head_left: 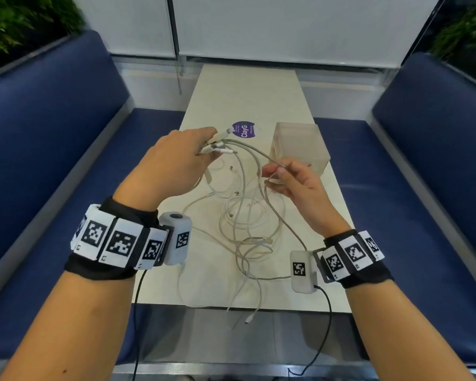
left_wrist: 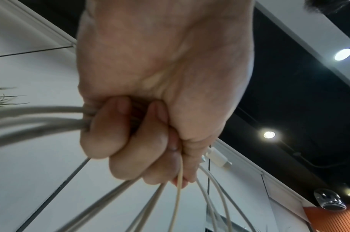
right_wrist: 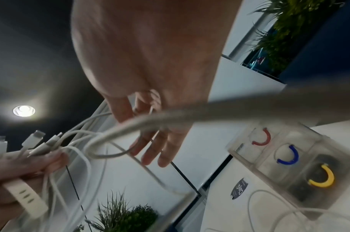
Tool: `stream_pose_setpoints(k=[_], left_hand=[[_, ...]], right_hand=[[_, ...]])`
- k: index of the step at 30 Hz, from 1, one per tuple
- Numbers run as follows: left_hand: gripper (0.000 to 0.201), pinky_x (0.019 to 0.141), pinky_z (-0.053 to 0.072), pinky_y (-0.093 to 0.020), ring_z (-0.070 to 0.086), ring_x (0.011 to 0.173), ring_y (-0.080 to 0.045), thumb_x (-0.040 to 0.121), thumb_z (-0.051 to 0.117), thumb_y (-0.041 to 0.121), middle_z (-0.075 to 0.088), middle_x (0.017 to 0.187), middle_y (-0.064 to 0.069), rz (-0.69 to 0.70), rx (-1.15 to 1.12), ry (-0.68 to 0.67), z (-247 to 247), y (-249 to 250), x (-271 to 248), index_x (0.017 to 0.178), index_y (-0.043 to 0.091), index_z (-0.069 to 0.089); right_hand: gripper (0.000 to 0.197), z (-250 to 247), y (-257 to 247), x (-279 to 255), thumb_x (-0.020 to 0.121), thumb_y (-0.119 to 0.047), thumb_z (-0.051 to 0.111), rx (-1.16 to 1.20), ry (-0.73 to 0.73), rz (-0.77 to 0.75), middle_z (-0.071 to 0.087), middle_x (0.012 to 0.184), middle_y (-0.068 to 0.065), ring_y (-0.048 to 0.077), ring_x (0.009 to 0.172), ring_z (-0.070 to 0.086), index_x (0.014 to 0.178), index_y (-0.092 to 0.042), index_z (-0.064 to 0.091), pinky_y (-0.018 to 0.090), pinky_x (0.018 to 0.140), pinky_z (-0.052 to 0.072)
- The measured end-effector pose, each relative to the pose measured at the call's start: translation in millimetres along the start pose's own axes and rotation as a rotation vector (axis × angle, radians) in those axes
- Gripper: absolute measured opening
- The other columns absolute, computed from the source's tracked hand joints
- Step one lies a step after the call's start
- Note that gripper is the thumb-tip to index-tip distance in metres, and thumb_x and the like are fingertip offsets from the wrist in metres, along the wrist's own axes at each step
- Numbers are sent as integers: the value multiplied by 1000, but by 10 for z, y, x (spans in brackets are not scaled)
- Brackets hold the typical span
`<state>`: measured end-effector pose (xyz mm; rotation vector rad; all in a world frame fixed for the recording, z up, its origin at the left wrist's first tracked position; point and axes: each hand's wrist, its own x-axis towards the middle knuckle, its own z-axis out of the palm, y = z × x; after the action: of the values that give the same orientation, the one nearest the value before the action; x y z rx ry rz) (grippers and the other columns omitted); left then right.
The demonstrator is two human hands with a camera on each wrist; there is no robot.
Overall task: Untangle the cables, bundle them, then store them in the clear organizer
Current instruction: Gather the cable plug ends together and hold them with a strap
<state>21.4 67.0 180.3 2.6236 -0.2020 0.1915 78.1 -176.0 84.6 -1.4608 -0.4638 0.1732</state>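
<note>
A tangle of pale cables (head_left: 245, 224) sprawls over the narrow table (head_left: 248, 89), some ends hanging past its near edge. My left hand (head_left: 176, 160) is raised over the table and grips a bunch of cable ends (head_left: 217, 143), connectors sticking out; its curled fingers (left_wrist: 114, 130) clamp several cables (left_wrist: 41, 119). My right hand (head_left: 291, 180) pinches one grey cable (head_left: 259, 154) between thumb and forefinger, the other fingers (right_wrist: 160, 149) loose. The clear organizer (head_left: 300, 147) stands just beyond the right hand; the right wrist view shows red, blue and yellow clips in its compartments (right_wrist: 285, 158).
A purple round sticker (head_left: 244, 129) lies on the table left of the organizer. Blue benches (head_left: 52, 149) run along both sides, with plants behind them. Black sensor wires (head_left: 324, 325) hang from both wristbands toward the floor.
</note>
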Motion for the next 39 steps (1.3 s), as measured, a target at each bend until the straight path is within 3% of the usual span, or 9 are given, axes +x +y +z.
stream_pose_setpoints(k=[6,9,14,17,21,25,28,34,39], left_hand=[[26,58,40,-41,44,63,-25,105,45,35,56,73,-5,-110,95,71,3,-85,-18,85,19,50],[28,60,36,-37,42,62,-21,105,46,34,52,70,-2,-124,-95,49,-15,-45,-15,86,15,53],[28,48,32,-18,37,47,-1,105,49,32,46,55,15,-47,-391,-70,-32,175,-39,77,28,54],[29,49,33,-17,37,52,-6,105,51,29,46,59,15,-5,-433,-175,-14,243,-37,76,29,55],[31,52,32,-26,37,57,-12,104,53,28,46,63,8,8,-455,-206,-46,257,-33,73,33,56],[31,51,31,-27,36,54,-9,104,51,33,45,63,8,14,-457,-118,-94,284,-2,74,30,57],[29,51,32,-22,36,50,-5,104,51,34,44,63,6,-3,-492,-48,-95,294,36,84,13,57],[27,41,31,-7,42,40,1,105,51,28,45,54,19,-131,-694,155,-105,313,68,78,31,54],[21,38,28,-16,34,39,0,105,50,26,40,60,10,-193,-862,310,-257,317,96,84,24,52]], right_hand=[[13,-53,-109,-31,97,-3,55,214,104,-16,60,76,7,25,78,63,107,-7,62,38,86,58],[21,-45,-14,-1,96,-11,46,-155,95,-39,50,75,6,24,71,46,108,-17,63,37,71,50],[31,114,78,-59,94,-24,54,-330,-40,27,51,95,7,26,81,51,124,-31,55,46,73,49],[75,127,-9,-68,74,-26,67,-346,-166,34,51,137,-5,19,123,53,140,-47,38,51,99,50],[84,90,-141,-36,71,-15,64,-92,-371,36,55,141,13,30,139,43,148,-24,33,52,115,30],[34,242,-193,-45,89,-22,70,77,-295,112,59,79,14,37,88,70,115,-8,52,63,105,40],[30,367,-171,-92,94,-37,58,222,-321,215,38,62,2,19,50,53,78,-12,51,57,86,57],[39,392,-124,-223,100,-38,46,307,-389,285,34,56,-2,16,47,44,67,-17,44,38,72,57],[40,317,21,-250,97,-37,52,21,-299,247,29,55,-1,15,43,35,68,-10,50,34,65,54]])
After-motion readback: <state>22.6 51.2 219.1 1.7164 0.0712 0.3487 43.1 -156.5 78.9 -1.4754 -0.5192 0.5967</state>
